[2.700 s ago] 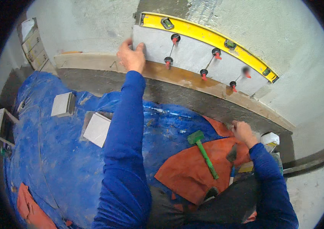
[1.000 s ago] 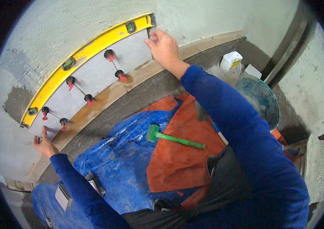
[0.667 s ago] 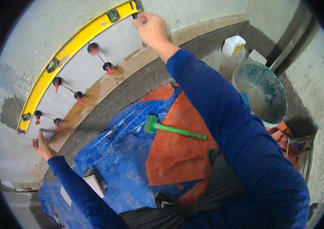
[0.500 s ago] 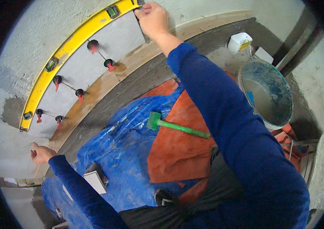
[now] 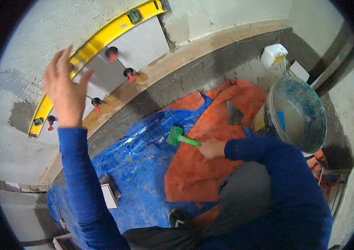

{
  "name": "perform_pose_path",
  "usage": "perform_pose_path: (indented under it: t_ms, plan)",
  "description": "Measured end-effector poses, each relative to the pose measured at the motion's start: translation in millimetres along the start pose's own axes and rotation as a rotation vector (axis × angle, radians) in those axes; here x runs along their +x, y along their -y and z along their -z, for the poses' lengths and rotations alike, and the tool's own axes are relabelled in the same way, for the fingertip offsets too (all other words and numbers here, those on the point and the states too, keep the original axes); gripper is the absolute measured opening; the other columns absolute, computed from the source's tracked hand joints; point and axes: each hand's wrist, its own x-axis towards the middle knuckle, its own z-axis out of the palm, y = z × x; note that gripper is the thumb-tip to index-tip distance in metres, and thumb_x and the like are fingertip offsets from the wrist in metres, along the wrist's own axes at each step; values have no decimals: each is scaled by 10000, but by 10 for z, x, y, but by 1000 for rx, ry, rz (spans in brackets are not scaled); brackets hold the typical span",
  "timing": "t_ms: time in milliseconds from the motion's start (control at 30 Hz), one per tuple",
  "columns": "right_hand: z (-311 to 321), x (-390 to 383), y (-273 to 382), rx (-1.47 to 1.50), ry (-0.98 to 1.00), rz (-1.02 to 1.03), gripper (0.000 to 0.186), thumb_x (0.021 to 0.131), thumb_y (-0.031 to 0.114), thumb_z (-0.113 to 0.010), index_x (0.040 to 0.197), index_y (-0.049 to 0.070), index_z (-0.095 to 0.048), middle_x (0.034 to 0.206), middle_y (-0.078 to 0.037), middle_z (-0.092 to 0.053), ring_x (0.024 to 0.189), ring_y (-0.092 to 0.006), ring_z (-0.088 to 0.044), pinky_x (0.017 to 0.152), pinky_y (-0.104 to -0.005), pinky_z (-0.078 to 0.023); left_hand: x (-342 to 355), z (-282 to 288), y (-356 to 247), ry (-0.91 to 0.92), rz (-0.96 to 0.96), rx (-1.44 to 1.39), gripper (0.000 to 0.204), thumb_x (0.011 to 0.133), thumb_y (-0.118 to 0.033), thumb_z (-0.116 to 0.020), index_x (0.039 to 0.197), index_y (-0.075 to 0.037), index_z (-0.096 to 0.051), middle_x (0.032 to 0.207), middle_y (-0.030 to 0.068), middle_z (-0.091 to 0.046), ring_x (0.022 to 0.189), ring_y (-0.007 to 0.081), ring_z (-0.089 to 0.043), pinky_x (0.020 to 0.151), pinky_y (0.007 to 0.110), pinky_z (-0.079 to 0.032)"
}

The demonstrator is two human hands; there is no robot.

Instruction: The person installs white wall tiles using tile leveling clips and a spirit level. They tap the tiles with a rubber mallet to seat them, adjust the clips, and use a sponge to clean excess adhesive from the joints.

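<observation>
My left hand [image 5: 66, 89] is open, fingers spread over the middle of the yellow spirit level [image 5: 118, 27]; I cannot tell if it touches it. The level lies along the upper edge of light grey tiling [image 5: 143, 37] on the wall, above a wooden batten [image 5: 222, 37]. Several black-and-red levelling clips [image 5: 128, 74] sit on the tile joints, some hidden behind my left hand. My right hand [image 5: 211, 148] is closed round the handle of the green rubber mallet [image 5: 175, 135], whose head is low over the blue and orange sheeting.
Blue sheeting [image 5: 139, 179] and orange sheeting [image 5: 185, 179] cover the floor. A trowel [image 5: 234, 113] lies beside a bucket of greyish water [image 5: 306, 125] at right. A white jug [image 5: 273, 55] stands behind it. A small white tile [image 5: 108, 196] lies by my left forearm.
My right hand has left the upper end of the level, come down and taken hold of the mallet. My left hand has risen from the lower end to the level's middle, fingers spreading.
</observation>
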Motion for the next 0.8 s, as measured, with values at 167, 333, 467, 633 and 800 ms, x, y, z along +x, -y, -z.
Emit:
perform_pose_path:
  t_ms: [167,333,467,633,800]
  plan:
    - [-391,64,-80,113,-374,-177,618,841,244,-727,1353,-16,-498,1172,-298,-622,859,-444,-690,738,-547,-566,226,-257,-90,155,-8,197,683,726,-225,-840,1361,-230,-588,1313,32,-605,1238,259,-540,1032,443,-418]
    - [-186,54,-240,205,-346,-98,581,828,217,-733,1310,-35,-530,1196,-287,-622,913,-465,-676,813,-535,-558,260,-318,57,159,-23,189,575,782,-220,-787,1329,-220,-609,1278,30,-624,1200,247,-569,991,440,-453]
    - [349,-165,-111,420,-242,-122,492,836,180,-697,1269,-23,-579,1189,-253,-644,1013,-450,-650,889,-502,-526,215,-335,129,155,-14,132,519,828,-193,-746,1330,-204,-617,1296,70,-625,1199,287,-581,989,430,-474]
    - [1217,-892,95,491,-735,15,515,830,134,-671,1320,8,-576,1194,-224,-641,1117,-376,-621,951,-440,-491,312,-384,278,34,4,93,535,815,-258,-768,1329,-218,-624,1270,31,-634,1175,251,-589,949,443,-478]
    - [2229,-1572,190,212,-1211,62,574,863,69,-655,1414,-1,-511,1161,-200,-644,1081,-342,-628,968,-394,-477,319,-400,347,30,-11,110,546,829,-273,-762,1352,-226,-613,1282,34,-632,1194,256,-583,963,445,-475]
